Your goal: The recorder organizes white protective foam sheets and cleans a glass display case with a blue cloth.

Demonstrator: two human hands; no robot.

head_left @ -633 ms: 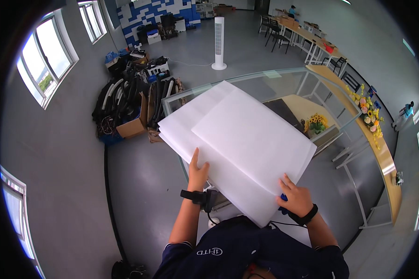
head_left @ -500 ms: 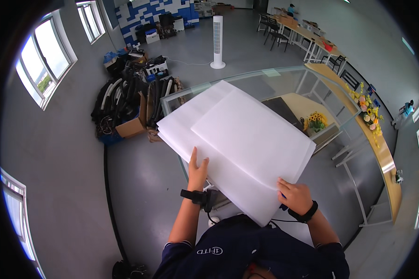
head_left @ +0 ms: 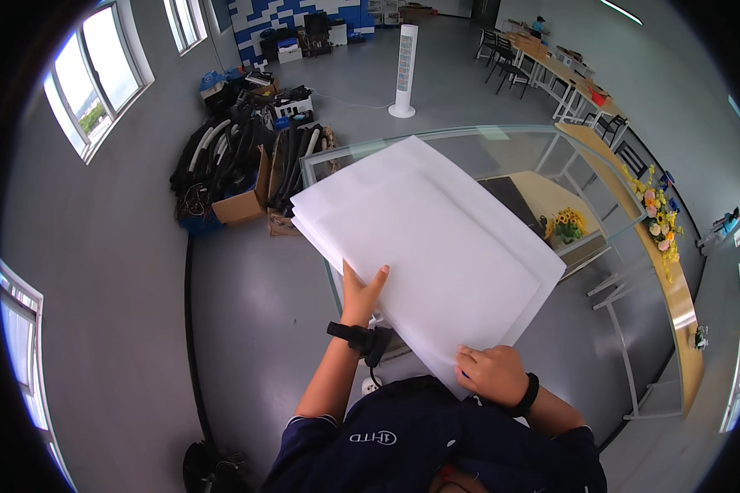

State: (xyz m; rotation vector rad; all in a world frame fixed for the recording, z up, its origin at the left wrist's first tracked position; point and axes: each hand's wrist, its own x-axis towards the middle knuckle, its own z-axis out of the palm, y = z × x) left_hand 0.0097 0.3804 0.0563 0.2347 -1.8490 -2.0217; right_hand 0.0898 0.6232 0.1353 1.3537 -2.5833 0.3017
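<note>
A thin stack of white, slightly see-through foam sheets (head_left: 436,246) is held up in front of me, set slantwise above a glass-topped table (head_left: 588,156). At the stack's left edge is my left hand (head_left: 362,296), its thumb lying on top and the other fingers partly hidden below. My right hand (head_left: 493,374) is closed at the near corner, pinching the foam. A small blue bit shows by its fingers, too small to name. Both wrists wear dark bands, the left one with a black box and a cable.
Cardboard boxes (head_left: 242,201) stuffed with black tubing stand at the left by the wall. A white tower fan (head_left: 404,74) is farther back. To the right runs a wooden counter (head_left: 684,316) with flowers (head_left: 658,214); sunflowers (head_left: 566,226) show near the glass. A person (head_left: 538,26) is far off.
My right hand has slid left and down along the foam sheets to the near corner and closed there. The top sheet has shifted over the one beneath. The view has turned slightly.
</note>
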